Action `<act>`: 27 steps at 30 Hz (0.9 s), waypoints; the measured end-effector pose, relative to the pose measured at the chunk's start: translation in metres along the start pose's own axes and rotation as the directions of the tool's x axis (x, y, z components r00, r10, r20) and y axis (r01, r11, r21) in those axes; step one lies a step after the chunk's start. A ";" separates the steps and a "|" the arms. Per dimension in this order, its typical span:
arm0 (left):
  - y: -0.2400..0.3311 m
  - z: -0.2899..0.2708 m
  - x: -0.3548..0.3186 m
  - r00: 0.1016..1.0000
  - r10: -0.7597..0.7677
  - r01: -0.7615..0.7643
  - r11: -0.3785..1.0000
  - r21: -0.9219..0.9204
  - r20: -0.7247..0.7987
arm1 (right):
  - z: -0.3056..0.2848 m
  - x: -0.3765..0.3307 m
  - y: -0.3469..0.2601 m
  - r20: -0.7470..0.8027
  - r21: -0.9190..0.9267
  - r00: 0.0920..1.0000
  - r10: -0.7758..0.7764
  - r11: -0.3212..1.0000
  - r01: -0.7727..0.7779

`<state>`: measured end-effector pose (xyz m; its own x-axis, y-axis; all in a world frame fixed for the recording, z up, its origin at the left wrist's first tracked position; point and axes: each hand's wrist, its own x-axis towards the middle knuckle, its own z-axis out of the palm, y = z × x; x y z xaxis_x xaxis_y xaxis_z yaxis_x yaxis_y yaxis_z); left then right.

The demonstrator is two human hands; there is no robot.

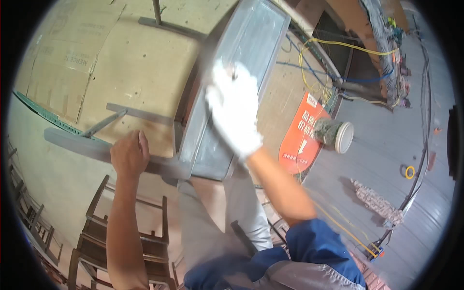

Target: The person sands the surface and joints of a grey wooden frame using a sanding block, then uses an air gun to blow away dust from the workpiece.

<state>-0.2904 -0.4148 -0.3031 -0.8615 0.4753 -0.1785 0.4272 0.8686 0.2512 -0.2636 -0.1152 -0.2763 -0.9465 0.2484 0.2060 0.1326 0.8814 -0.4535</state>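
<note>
A grey metal frame with a flat panel (251, 43) stands tilted in front of me, with grey bars running off its left side. My left hand (128, 154), bare, grips one of those grey bars (72, 144) at the frame's lower left. My right hand (235, 111) wears a white glove and lies flat on the panel's face, blurred. I cannot tell whether it holds anything under the palm.
Flattened cardboard (58, 58) covers the floor at the left. An orange sign (299, 140) and a jar with a white lid (336, 134) lie to the right, near yellow and blue cables (314, 72). Stacked metal chair frames (96, 227) stand at the lower left.
</note>
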 end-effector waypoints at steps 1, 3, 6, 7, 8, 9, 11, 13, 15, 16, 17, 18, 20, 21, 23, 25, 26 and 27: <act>0.002 -0.001 -0.002 1.000 0.001 -0.001 1.000 -0.017 -0.019 | -0.005 0.013 0.001 0.003 0.002 1.000 -0.014 1.000 0.014; 0.005 -0.008 0.003 1.000 0.001 -0.003 0.999 -0.052 -0.029 | -0.023 0.032 0.007 0.062 -0.063 0.998 0.021 0.998 -0.017; 0.014 -0.003 0.015 0.999 0.000 -0.005 0.993 -0.122 -0.039 | -0.020 0.153 0.092 -0.060 -0.262 0.990 0.127 0.955 -0.139; 0.011 -0.002 0.013 0.999 -0.002 -0.001 0.997 -0.083 -0.037 | -0.028 0.181 0.085 -0.153 -0.244 0.987 0.039 0.967 -0.076; 0.021 0.003 0.014 0.999 0.030 -0.032 0.996 -0.085 -0.029 | -0.031 0.202 0.121 -0.204 -0.257 0.979 0.021 0.963 -0.074; 0.019 0.003 0.008 0.999 0.036 -0.035 0.996 -0.087 0.003 | -0.031 0.190 0.111 -0.212 -0.226 0.977 -0.019 0.974 -0.030; 0.009 -0.006 0.008 1.000 0.015 -0.014 0.999 -0.049 0.008 | -0.023 0.137 0.061 -0.266 -0.071 0.964 -0.024 0.997 0.005; 0.012 -0.002 0.011 1.000 0.003 -0.003 0.998 -0.068 0.004 | 0.003 0.032 0.021 -0.172 -0.203 0.974 0.148 0.962 -0.182; 0.010 0.001 0.005 1.000 -0.015 0.016 0.996 -0.091 0.016 | -0.012 -0.065 -0.057 0.061 -0.157 0.956 0.288 0.948 -0.276; 0.004 -0.002 0.001 1.000 -0.011 0.012 0.998 -0.054 0.006 | -0.011 -0.116 -0.088 0.104 -0.056 0.956 0.274 0.961 -0.270; 0.004 -0.002 0.005 1.000 -0.002 0.002 1.000 -0.028 -0.018 | -0.009 -0.150 -0.098 0.173 0.087 0.957 0.232 0.964 -0.250; 0.004 0.002 0.008 1.000 0.007 -0.007 1.000 -0.027 -0.017 | -0.006 -0.163 -0.099 0.101 0.032 0.972 0.210 0.976 -0.215; 0.007 0.013 0.009 0.992 0.057 -0.059 0.998 -0.012 -0.114 | -0.008 -0.125 -0.078 0.088 -0.079 0.958 0.275 0.960 -0.268; -0.001 0.013 0.012 0.994 0.037 -0.040 0.999 -0.031 -0.100 | -0.007 -0.096 -0.058 -0.018 0.004 0.944 0.328 0.945 -0.328; 0.000 0.019 0.025 0.997 0.029 -0.026 0.998 0.049 -0.078 | -0.012 -0.035 -0.018 -0.210 0.137 0.940 0.269 0.960 -0.244; 0.005 0.013 0.016 1.000 0.018 -0.015 0.992 0.127 -0.025 | -0.019 -0.040 -0.037 -0.420 0.096 0.896 0.146 0.989 -0.116; 0.012 0.006 0.012 1.000 -0.009 0.010 0.999 0.037 -0.028 | -0.004 -0.079 -0.052 -0.019 -0.079 0.892 0.451 0.889 -0.451; 0.011 -0.001 0.014 0.997 -0.045 0.042 0.998 -0.040 -0.057 | 0.017 -0.120 -0.076 -0.169 -0.043 0.907 0.386 0.917 -0.398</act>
<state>-0.2985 -0.3987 -0.3021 -0.8940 0.4273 -0.1348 0.3791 0.8817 0.2809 -0.1655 -0.2192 -0.2813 -0.7575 0.6332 0.1589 0.5105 0.7263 -0.4602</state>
